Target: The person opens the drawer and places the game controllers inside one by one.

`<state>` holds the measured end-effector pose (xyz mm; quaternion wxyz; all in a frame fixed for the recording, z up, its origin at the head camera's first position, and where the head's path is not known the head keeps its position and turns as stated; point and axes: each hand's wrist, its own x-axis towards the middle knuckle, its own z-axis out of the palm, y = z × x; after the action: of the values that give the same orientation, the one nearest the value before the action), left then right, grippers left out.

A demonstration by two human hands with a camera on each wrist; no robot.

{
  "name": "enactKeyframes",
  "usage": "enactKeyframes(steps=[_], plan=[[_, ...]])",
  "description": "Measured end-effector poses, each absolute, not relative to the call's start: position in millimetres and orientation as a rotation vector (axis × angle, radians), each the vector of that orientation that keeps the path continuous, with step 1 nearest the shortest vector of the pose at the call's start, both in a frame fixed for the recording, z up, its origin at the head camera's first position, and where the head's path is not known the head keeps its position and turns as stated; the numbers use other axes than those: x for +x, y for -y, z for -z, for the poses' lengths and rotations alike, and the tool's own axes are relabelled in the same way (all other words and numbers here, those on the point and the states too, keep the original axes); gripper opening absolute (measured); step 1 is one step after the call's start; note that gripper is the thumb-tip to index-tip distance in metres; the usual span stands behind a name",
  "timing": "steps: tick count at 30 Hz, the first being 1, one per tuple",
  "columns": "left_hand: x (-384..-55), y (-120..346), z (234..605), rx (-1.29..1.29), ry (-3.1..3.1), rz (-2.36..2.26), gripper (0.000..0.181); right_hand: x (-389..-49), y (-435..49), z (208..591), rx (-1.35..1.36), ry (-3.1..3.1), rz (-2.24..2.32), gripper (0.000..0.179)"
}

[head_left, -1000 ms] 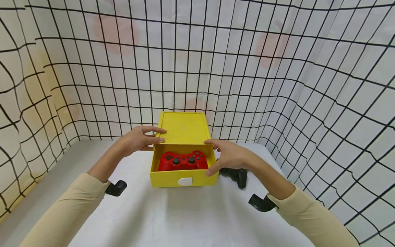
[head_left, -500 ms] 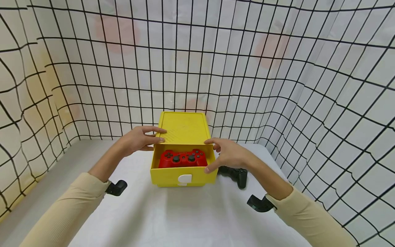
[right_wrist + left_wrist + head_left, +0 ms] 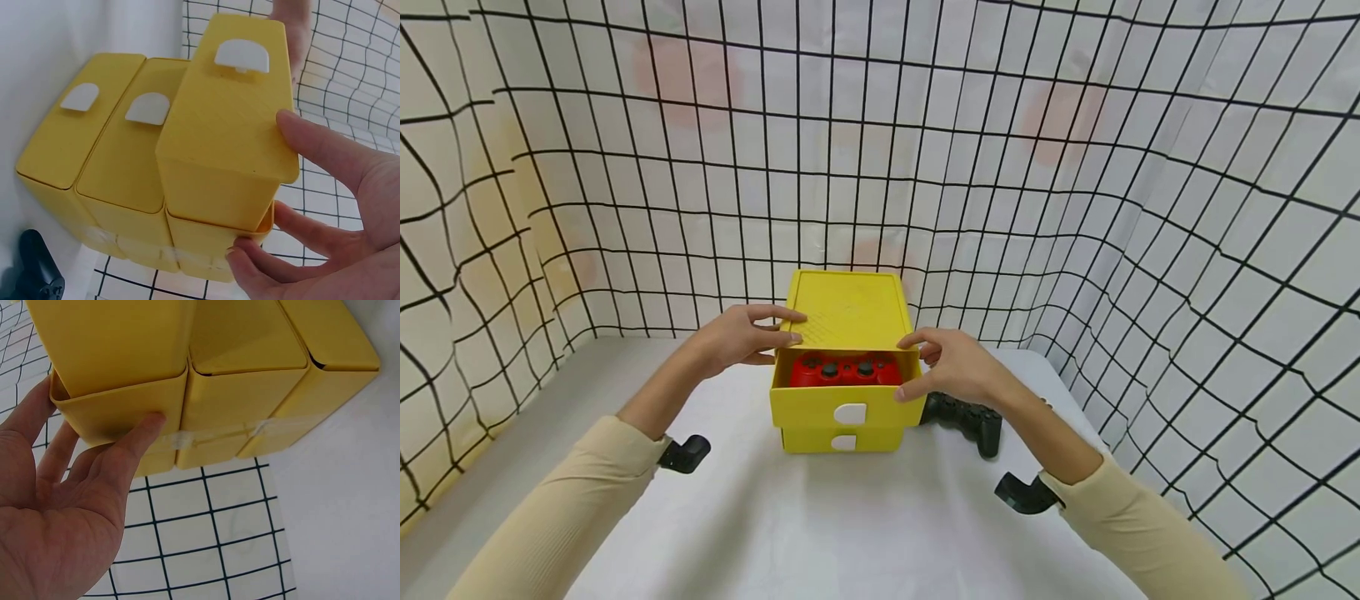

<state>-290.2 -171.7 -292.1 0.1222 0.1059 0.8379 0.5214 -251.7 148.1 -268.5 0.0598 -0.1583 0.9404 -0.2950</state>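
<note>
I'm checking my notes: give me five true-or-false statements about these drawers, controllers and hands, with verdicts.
1. The red controller lies in the top drawer. True.
2. All three drawers stick out. False: the middle drawer and bottom drawer look shut.
3. The right hand touches the top drawer. True.
4. The black controller lies on the table. True.
5. The left hand holds the black controller. False: it touches the drawer unit.

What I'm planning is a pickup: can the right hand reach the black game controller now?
Likely yes: the black game controller lies uncovered near the right hand, though that hand must first leave the top drawer.
</note>
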Motion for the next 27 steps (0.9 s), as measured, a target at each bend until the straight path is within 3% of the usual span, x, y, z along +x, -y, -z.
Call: enactKeyframes(steps=[27], plan=[[-291.6,169.5,292.8,0.296,-2.45,-1.509,0.054,-271.6,-146.1,298.1,-0.451,-2.978,1.316,0.03]])
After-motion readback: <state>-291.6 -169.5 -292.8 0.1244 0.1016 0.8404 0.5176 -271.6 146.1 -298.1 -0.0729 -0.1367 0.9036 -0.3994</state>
